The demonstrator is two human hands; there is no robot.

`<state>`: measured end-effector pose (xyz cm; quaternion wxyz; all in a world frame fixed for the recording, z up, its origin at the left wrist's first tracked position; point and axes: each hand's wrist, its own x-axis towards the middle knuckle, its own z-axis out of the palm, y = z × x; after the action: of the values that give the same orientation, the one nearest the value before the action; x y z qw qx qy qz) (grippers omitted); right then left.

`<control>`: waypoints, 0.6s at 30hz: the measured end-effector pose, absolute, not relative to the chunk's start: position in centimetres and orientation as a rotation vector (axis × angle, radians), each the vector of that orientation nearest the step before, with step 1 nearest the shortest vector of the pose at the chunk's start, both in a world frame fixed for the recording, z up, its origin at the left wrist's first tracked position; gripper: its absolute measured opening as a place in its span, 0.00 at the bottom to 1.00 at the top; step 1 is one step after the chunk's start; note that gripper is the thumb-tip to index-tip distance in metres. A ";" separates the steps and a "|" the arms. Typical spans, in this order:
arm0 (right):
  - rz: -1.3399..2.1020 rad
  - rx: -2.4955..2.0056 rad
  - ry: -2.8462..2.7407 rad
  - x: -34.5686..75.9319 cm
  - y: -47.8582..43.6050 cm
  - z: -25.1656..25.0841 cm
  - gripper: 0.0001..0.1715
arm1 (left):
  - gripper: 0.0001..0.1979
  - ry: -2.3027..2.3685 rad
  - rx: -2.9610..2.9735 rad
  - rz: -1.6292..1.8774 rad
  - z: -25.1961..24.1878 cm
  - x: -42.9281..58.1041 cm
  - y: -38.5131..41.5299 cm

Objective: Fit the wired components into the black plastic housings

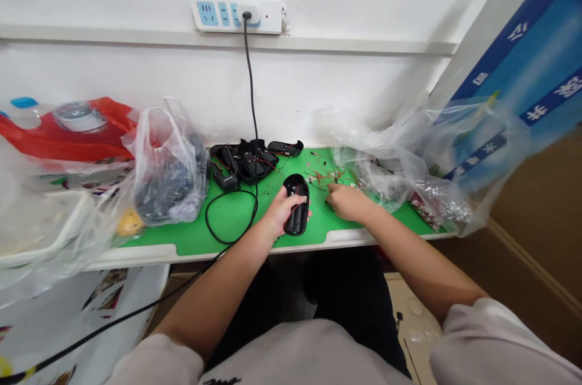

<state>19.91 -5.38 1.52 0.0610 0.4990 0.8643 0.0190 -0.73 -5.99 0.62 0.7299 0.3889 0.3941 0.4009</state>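
Observation:
My left hand grips a black oval plastic casing, which stands on its end on the green mat, with a thin red wire across its open side. My right hand sits a short way to the right, its fingertips bunched at the edge of a scatter of small circuit pieces with red wires. Whether those fingers hold a piece is hidden. Behind the hands lies a heap of similar black casings with red wires.
A black cable loops over the mat and runs up to a wall power strip. Clear plastic bags crowd both sides of the mat. A red bag lies at the left, and a blue-printed box stands at the right.

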 end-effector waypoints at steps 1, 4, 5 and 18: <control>0.067 1.505 2.632 19.9 -5.4 1.6 0.14 | 0.24 0.859 0.854 0.885 0.5 -0.8 -6.0; -0.072 1.621 2.826 19.9 -5.7 1.6 0.12 | 0.22 0.852 0.843 0.892 0.2 -1.0 -5.8; -0.212 1.736 2.934 19.8 -5.8 1.5 0.10 | 0.22 0.854 0.839 0.894 0.1 -1.0 -5.7; -3.826 1.671 1.184 14.7 -8.5 -2.9 0.19 | 0.30 0.891 0.898 0.993 0.1 -0.2 -6.5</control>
<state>14.68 -8.46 -2.93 -0.5639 0.3179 0.2253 -0.7281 -0.20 -6.52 0.07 0.6939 0.4022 0.3989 0.4446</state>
